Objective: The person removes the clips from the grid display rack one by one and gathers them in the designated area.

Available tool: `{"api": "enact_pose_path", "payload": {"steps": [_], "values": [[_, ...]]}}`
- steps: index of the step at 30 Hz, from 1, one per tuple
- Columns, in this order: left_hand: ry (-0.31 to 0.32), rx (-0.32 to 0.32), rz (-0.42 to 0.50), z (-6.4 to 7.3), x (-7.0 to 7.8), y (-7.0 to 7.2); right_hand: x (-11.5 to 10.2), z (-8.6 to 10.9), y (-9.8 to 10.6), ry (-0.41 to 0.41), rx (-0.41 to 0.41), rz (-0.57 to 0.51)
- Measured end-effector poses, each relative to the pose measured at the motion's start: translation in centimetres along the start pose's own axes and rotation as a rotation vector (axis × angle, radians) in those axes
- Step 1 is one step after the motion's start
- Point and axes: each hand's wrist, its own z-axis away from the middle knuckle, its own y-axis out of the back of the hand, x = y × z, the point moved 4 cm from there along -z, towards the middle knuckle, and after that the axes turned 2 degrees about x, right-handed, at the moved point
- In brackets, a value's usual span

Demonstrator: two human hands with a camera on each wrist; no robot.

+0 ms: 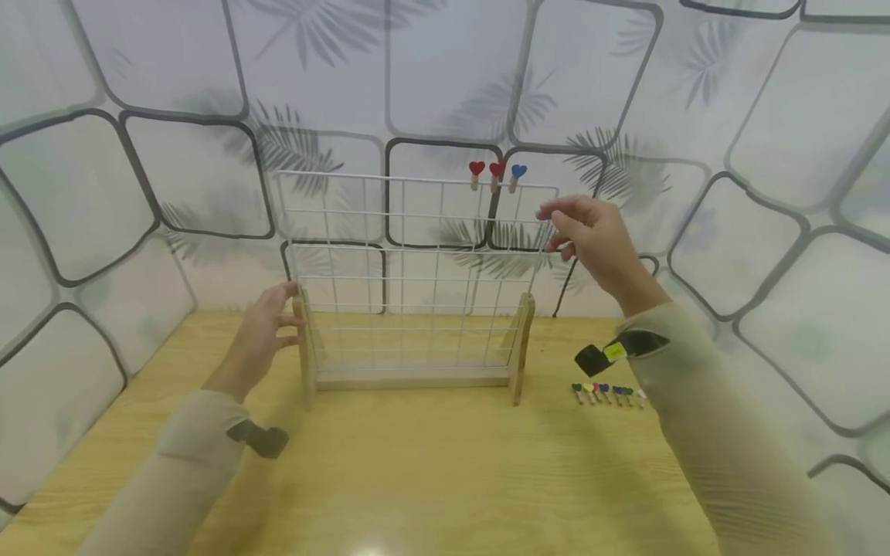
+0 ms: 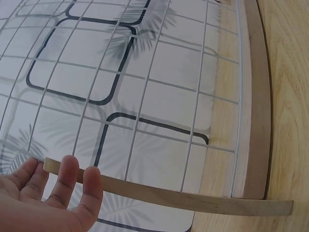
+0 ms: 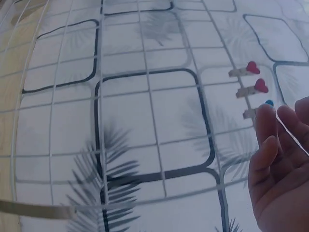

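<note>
A white wire grid (image 1: 403,251) stands upright in a wooden base with two side posts. My left hand (image 1: 260,332) is at the left post (image 1: 304,340), its extended fingers touching the wood. The left wrist view shows two fingertips (image 2: 68,166) overlapping that post near its end. On the grid's top wire, toward the right, sit two red heart clothespins (image 1: 476,170) and a blue heart clothespin (image 1: 518,173). My right hand (image 1: 587,235) is by the grid's upper right corner, fingers loosely bent and holding nothing. Its fingertip partly hides the blue heart in the right wrist view.
Several small heart clothespins (image 1: 605,390) in mixed colours lie in a row on the wooden table (image 1: 417,471), right of the base. A patterned wall (image 1: 445,77) rises behind the grid and curves round both sides.
</note>
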Motion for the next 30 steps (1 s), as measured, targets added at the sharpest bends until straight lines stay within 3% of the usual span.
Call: {"api": "enact_pose_path", "payload": {"steps": [4,7,17,21,25,28,30], "values": [[0.021,0.027,-0.029,0.1,-0.2,-0.2,-2.1,-1.5,-1.6,0.043,-0.035,-0.092],[0.024,0.031,-0.036,0.2,-0.1,-0.3,-3.5,-2.5,-2.6,0.053,-0.038,-0.077],[0.008,0.035,-0.018,0.3,0.1,-0.2,-6.4,-6.0,-4.9,-0.049,-0.055,-0.041],[0.006,0.038,-0.009,0.2,0.0,-0.2,-6.2,-7.2,-5.3,-0.100,-0.084,0.057],[0.011,0.035,0.001,0.1,-0.1,-0.2,-5.5,-7.9,-5.3,-0.134,-0.123,0.257],[0.009,0.034,-0.001,0.1,-0.1,-0.2,-5.0,-8.2,-5.3,-0.127,-0.145,0.404],[0.003,0.031,-0.008,0.2,0.0,-0.2,-4.8,-8.2,-5.4,-0.110,-0.143,0.444]]}}
